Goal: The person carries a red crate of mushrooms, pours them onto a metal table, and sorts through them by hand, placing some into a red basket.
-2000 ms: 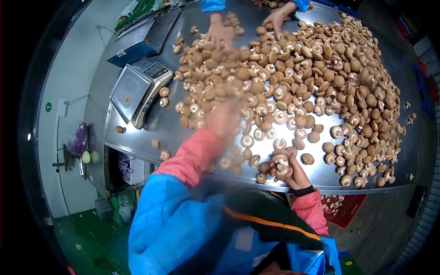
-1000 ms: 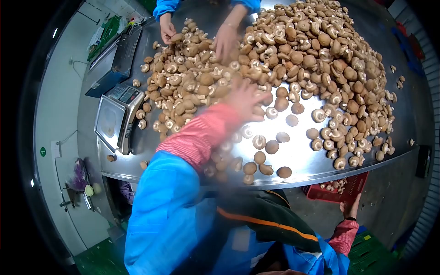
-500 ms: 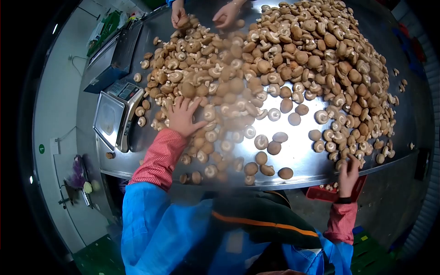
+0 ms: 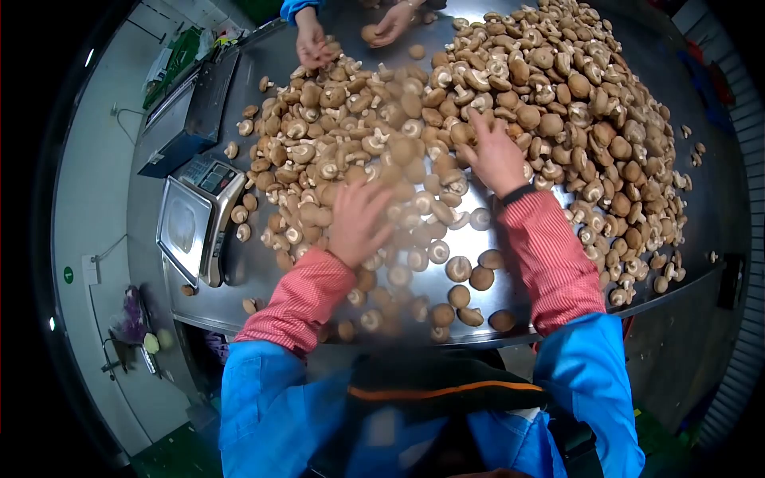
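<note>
My left hand (image 4: pixel 357 223) lies over the left spread of shiitake mushrooms (image 4: pixel 307 151), fingers apart and partly hazy from a smear on the view. Nothing shows in its grasp. My right hand (image 4: pixel 496 159) reaches to the lower left side of the big shiitake heap (image 4: pixel 558 95). Its fingers are stretched and apart, and the fingertips touch mushrooms there. Between my forearms, loose mushrooms (image 4: pixel 481 278) rest on the metal table (image 4: pixel 510 263), some caps up, some stems up.
Across the table, another person's hand (image 4: pixel 312 48) hovers at the mushrooms, and their other hand (image 4: pixel 394 24) holds a mushroom (image 4: pixel 370 33). A weighing scale (image 4: pixel 187 227) stands at the left edge, with a dark box-like device (image 4: pixel 191 111) behind it.
My right hand has moved from the table's front right edge up and left to the big heap. My left hand has shifted slightly right and down. The other person's hands have moved too.
</note>
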Demonstrator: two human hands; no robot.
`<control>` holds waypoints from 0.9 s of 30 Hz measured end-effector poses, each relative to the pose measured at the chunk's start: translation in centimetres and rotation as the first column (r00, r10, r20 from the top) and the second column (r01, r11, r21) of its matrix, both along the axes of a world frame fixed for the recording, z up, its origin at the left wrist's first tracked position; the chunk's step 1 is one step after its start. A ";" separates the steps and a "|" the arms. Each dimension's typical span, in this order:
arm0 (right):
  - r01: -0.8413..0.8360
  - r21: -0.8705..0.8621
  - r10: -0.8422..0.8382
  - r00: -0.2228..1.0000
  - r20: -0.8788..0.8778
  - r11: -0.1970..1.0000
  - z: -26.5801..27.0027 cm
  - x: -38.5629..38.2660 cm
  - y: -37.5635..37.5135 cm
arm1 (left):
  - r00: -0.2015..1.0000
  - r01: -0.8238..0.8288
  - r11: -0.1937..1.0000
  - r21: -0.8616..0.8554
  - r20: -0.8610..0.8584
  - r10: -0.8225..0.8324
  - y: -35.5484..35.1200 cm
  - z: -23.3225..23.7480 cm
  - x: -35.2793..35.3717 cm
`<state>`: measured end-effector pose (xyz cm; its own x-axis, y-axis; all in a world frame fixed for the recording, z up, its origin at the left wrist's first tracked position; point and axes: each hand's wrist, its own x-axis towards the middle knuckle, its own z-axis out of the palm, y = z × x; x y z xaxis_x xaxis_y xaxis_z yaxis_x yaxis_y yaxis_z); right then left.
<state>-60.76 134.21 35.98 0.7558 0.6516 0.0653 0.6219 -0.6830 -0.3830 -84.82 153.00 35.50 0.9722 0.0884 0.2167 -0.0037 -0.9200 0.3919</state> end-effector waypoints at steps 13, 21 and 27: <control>0.762 0.393 0.396 0.196 -0.897 0.514 -1.9 -4.4 -11.5 | 0.929 0.345 0.939 0.003 -0.143 -0.341 -6.8 -3.3 11.0; 0.304 0.394 -0.076 0.863 -0.499 0.867 -2.1 -5.2 -3.6 | 0.775 0.561 0.827 0.026 -0.367 -0.514 -2.7 -1.3 7.1; -0.017 -0.040 0.019 0.997 0.069 0.999 -6.1 -4.0 3.0 | 0.893 0.446 0.891 -0.087 -0.024 -0.449 -5.8 -2.1 2.2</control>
<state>-64.77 137.23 29.87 0.7383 0.6682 0.0914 0.6586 -0.6851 -0.3114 -82.62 147.25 33.38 0.9207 -0.3437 0.1851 -0.3901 -0.7916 0.4703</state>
